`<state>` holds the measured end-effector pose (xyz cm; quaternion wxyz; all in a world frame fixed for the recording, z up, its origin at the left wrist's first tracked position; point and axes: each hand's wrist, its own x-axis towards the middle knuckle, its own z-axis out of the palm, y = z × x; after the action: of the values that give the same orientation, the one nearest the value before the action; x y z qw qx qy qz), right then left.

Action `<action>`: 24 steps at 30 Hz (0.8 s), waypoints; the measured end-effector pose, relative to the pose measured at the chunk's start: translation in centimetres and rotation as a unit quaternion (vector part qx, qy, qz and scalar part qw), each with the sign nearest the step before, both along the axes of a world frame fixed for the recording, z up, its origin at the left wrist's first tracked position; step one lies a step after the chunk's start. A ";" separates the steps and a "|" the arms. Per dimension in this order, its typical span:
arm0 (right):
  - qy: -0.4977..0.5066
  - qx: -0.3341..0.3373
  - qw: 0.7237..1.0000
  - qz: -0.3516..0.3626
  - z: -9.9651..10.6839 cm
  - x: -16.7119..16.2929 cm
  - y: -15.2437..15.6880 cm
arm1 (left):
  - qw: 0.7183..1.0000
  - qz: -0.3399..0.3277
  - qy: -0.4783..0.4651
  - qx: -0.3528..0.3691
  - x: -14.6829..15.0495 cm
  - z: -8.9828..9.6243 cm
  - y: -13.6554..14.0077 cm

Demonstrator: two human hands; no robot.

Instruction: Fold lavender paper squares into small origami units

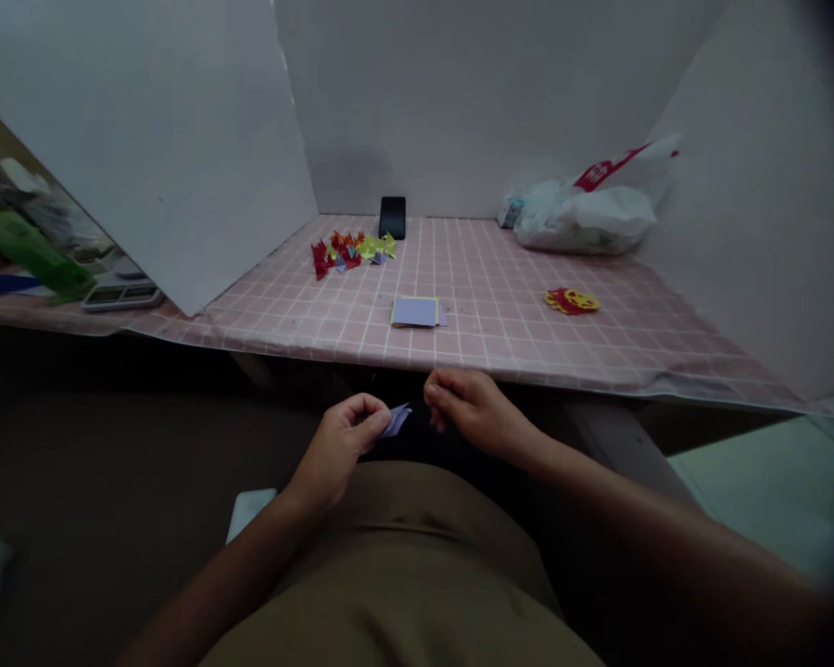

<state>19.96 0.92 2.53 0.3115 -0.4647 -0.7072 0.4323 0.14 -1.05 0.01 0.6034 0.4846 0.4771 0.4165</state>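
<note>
My left hand (344, 440) pinches a small piece of folded lilac paper (398, 420) between thumb and fingers, just in front of the table edge. To its right, my right hand (467, 408) is closed with curled fingers, apart from the paper; nothing shows in it. Beyond both hands, a small stack of square paper (415, 312), lilac on top with yellow edges showing, lies on the table. Farther back on the left is a cluster of folded paper figures (347, 250) in red, orange, yellow and lilac.
The table (486, 333) has a pink checked cover. Yellow and red cut-out shapes (571, 300) lie on the right, below a white plastic bag (584, 218). A black phone-like object (393, 218) leans at the back. White panels (159, 139) flank the table; a scale (121, 294) sits outside, left.
</note>
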 end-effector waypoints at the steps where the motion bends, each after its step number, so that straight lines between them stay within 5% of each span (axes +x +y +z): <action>1: 0.020 -0.023 1.000 -0.007 -0.2 -0.3 -0.1 | 0.999 0.022 -0.025 -0.005 0.2 -0.2 0.0; 8: 0.131 -0.081 0.988 -0.001 -1.4 -2.0 -1.0 | 0.997 0.046 -0.054 0.001 1.3 -0.8 -0.4; 16: 0.053 0.013 0.999 0.003 -1.2 -1.6 -1.4 | 0.999 0.007 -0.028 0.032 1.2 -0.9 -0.5; 24: 0.074 0.024 0.997 -0.001 -0.8 -1.4 -1.3 | 0.999 -0.023 -0.020 0.022 0.8 -0.7 -0.5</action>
<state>18.52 -0.34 1.72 0.3748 -0.4246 -0.6917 0.4481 0.97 -1.56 -0.69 0.6112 0.5001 0.4448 0.4225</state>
